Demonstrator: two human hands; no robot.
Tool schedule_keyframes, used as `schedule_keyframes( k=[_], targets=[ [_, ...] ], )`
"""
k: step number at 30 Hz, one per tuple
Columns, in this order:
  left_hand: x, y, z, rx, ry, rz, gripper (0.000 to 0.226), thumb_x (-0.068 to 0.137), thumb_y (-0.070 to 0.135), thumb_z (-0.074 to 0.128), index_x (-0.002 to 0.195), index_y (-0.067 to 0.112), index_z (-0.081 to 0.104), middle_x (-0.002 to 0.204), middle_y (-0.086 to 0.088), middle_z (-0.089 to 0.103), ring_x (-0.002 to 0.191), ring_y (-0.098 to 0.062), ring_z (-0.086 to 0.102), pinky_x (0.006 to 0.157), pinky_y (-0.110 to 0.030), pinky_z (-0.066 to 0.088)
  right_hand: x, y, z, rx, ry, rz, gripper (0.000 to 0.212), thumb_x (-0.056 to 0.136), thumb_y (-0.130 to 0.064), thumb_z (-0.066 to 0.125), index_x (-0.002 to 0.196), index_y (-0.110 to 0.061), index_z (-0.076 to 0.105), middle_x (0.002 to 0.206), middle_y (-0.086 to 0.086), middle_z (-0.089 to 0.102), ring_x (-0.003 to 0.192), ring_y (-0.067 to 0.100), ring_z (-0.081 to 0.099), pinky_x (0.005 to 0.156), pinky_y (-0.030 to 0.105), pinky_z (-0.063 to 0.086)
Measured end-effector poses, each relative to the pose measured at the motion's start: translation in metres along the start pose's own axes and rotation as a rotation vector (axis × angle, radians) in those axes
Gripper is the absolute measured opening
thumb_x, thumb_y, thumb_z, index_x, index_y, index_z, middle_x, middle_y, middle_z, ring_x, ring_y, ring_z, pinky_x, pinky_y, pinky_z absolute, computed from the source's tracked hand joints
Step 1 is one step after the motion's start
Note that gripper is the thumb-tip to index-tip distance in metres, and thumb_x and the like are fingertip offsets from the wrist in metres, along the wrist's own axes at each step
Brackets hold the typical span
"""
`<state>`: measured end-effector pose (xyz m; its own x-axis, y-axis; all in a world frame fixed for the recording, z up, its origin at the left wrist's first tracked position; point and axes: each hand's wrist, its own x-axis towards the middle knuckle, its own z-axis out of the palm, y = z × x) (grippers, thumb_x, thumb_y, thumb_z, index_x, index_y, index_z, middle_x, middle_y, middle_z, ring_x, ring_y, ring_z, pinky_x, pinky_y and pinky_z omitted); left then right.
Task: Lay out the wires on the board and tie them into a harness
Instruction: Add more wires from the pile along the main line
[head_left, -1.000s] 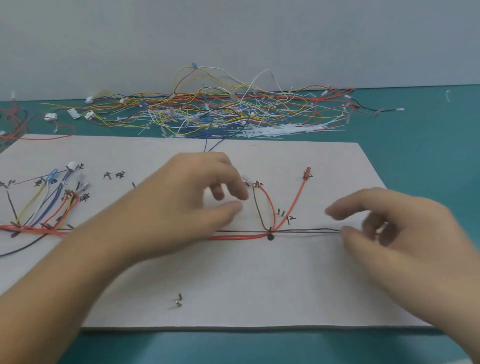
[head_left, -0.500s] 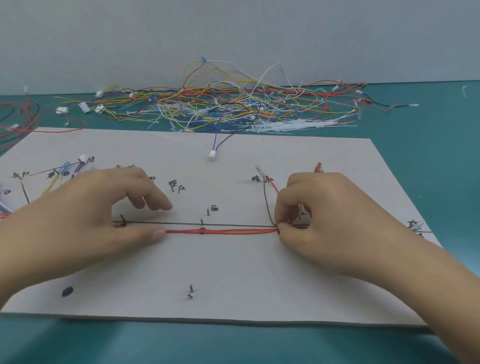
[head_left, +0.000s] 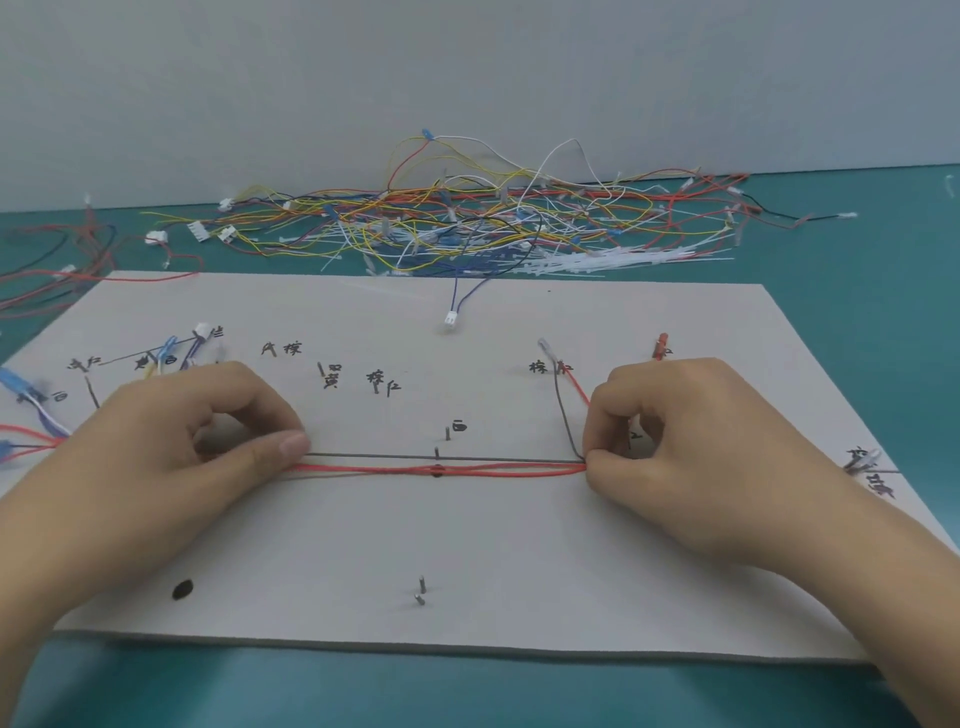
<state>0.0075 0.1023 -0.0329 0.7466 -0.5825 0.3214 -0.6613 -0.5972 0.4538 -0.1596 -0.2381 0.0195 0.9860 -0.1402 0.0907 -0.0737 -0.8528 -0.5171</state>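
- head view: a pale board (head_left: 519, 545) lies flat on a teal table (head_left: 857, 322), marked with handwritten labels and set with small upright pins (head_left: 421, 590).
- the red wires (head_left: 493, 470) run straight across the middle of the board, stretched between the two hands, crossing a dark spot near a pin.
- the left hand (head_left: 171, 457) has its fingers curled, and its thumb and forefinger pinch the left end of the red wires against the board.
- the right hand (head_left: 691, 447) is curled too and pinches the red wires at their right end, where one strand turns up toward a red terminal (head_left: 661, 345).
- a brown wire (head_left: 562, 415) comes down to the same pinch, just beside the right hand's fingers.
- a coloured wire bundle (head_left: 31, 410) lies at the board's left edge, partly behind the left hand.
- a tangled pile of loose wires (head_left: 467, 228) and white cable ties (head_left: 623, 260) lies on the table beyond the board.
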Motion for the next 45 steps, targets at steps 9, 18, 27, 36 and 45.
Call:
schedule_keyframes(
  k=[9, 18, 27, 36, 45],
  targets=[
    [-0.005, -0.035, -0.005, -0.092, -0.087, 0.021, 0.045, 0.084, 0.068, 0.069, 0.113, 0.034, 0.076, 0.108, 0.016, 0.074, 0.098, -0.007, 0.072, 0.08, -0.029, 0.053, -0.002, -0.002, 0.004, -0.006, 0.042, 0.052, 0.006, 0.071, -0.028, 0.066, 0.066, -0.024, 0.064, 0.076, -0.014, 0.064, 0.073, 0.006, 0.054, 0.063, 0.036, 0.052],
    [0.0, -0.011, 0.0, 0.043, -0.004, -0.034, 0.036, 0.085, 0.064, 0.069, 0.105, 0.034, 0.075, 0.092, 0.019, 0.071, 0.079, -0.003, 0.067, 0.067, -0.014, 0.046, 0.0, -0.001, 0.006, 0.026, 0.055, 0.037, 0.008, 0.07, -0.026, 0.066, 0.063, -0.022, 0.063, 0.073, -0.01, 0.064, 0.071, 0.009, 0.057, 0.063, 0.036, 0.052],
    [0.001, 0.049, 0.006, 0.102, 0.071, -0.178, 0.051, 0.068, -0.001, 0.088, 0.081, 0.042, 0.064, 0.087, 0.031, 0.065, 0.072, 0.003, 0.057, 0.058, -0.003, 0.037, -0.001, -0.001, 0.006, -0.014, 0.074, 0.025, 0.012, 0.071, -0.022, 0.066, 0.061, -0.02, 0.061, 0.067, -0.007, 0.062, 0.069, 0.008, 0.056, 0.064, 0.03, 0.049],
    [0.021, 0.137, 0.05, -0.08, 0.036, -0.145, 0.026, 0.079, 0.002, 0.081, 0.07, 0.02, 0.065, 0.072, 0.008, 0.062, 0.074, -0.015, 0.057, 0.076, -0.045, 0.048, -0.019, 0.053, -0.045, -0.141, 0.086, 0.206, 0.012, 0.066, -0.021, 0.072, 0.056, -0.026, 0.066, 0.054, -0.022, 0.057, 0.059, -0.004, 0.053, 0.045, 0.017, 0.035],
    [0.042, 0.189, 0.087, -0.033, -0.005, -0.108, 0.026, 0.089, 0.017, 0.072, 0.076, 0.028, 0.053, 0.084, 0.009, 0.056, 0.091, -0.018, 0.055, 0.086, -0.041, 0.035, -0.04, 0.159, -0.082, -0.262, 0.117, 0.421, 0.025, 0.058, -0.052, 0.066, 0.082, -0.047, 0.073, 0.05, -0.015, 0.057, 0.038, 0.011, 0.048, 0.04, 0.017, 0.044]
  ],
)
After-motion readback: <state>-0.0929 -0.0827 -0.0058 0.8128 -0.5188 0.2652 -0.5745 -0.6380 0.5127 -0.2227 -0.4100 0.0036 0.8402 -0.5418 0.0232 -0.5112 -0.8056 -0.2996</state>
